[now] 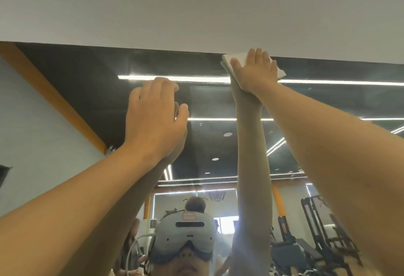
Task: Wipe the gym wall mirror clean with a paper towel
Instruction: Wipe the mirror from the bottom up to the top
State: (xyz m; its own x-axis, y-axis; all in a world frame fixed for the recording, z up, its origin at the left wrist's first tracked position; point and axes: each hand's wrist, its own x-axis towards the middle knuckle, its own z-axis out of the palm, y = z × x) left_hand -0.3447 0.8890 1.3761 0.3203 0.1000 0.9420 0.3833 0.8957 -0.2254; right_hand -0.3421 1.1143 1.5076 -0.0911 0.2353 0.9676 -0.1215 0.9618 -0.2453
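The paper towel [227, 59] lies folded at the top edge of the mirror [83, 83], just under the white wall [196, 8], pressed flat by the right hand [254, 72] with fingers straight. The left hand [154, 118] rests against the glass lower down, fingers loosely bent, holding nothing.

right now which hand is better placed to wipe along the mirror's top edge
Right. The right hand presses the paper towel flat at the top edge of the mirror; the left hand is lower and bare.
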